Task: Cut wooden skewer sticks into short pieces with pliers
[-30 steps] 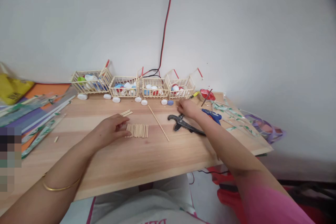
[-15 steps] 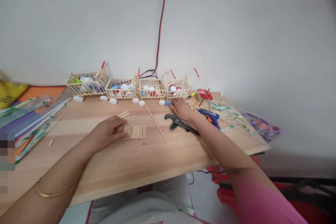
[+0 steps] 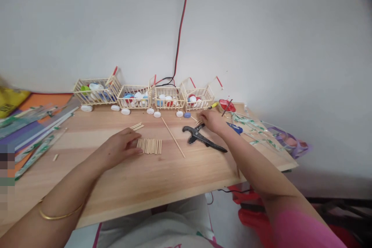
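Note:
My left hand (image 3: 123, 142) rests on the table with thumb and fingers apart, its thumb at the left end of a row of short wooden sticks (image 3: 151, 146). A few more sticks (image 3: 137, 126) lie just beyond its fingers. Farther right, my right hand (image 3: 213, 121) has its fingers curled down on thin wooden sticks (image 3: 198, 121), whose ends show at the fingertips. Below it lies a black hand cutter (image 3: 203, 139). One long stick (image 3: 173, 138) lies between the row and the cutter. A blue glue gun (image 3: 236, 128) is partly hidden behind my right wrist.
Several small stick-built carts (image 3: 135, 102) with white wheels, filled with bottle caps, stand along the wall. A red dish (image 3: 226, 105) and clear green-printed wrappers (image 3: 252, 122) are at the right. Bagged sticks (image 3: 37, 155) cover the left side. A red-black cable (image 3: 181, 23) runs down the wall.
My right hand has moved to the right and its fingers have curled, uncovering sticks and more of the cutter's handles. My left hand has stayed in place.

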`<state>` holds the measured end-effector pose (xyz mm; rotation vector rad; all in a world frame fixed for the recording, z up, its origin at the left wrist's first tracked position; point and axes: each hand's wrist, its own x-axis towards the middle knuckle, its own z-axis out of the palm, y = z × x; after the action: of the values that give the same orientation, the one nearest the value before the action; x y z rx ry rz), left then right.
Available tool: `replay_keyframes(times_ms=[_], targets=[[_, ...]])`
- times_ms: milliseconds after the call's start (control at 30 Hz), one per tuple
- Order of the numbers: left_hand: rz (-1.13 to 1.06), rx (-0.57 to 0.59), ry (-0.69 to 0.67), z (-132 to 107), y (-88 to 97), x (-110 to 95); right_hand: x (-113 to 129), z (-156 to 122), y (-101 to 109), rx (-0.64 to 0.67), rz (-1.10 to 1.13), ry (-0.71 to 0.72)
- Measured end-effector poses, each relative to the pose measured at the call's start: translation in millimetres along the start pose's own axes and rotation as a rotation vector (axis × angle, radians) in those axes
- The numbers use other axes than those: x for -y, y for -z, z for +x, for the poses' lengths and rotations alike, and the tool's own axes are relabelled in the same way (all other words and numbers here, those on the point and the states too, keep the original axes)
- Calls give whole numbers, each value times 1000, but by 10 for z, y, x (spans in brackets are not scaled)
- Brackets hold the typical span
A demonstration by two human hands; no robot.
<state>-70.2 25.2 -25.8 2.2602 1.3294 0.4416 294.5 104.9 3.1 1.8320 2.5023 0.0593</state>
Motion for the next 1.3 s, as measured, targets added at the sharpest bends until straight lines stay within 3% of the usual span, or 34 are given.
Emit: replay_keyframes(times_ms=[267,467,567,700,833,1167,1300], targets=[[-13,-7,-7,16,-9,37,147,158,-99,43,52,-126],[-7,-57,5,6,7,-5,160,-134,36,-18,167,-132],[2,-151,30,3,17,-48,249,-367,67,3,578,-65],[-2,-222,54,-12,36,-137,402,-547,65,63,1187,-98],[-7,-256,41,-33,39,-239,467,-614,62,51,1472,-77],[-26,-303,25,-51,33,-281,587,-787,145,-72,1425,-10],[-142,-369,18,-80,32,-419,798,-863,165,-87,1490,-58]])
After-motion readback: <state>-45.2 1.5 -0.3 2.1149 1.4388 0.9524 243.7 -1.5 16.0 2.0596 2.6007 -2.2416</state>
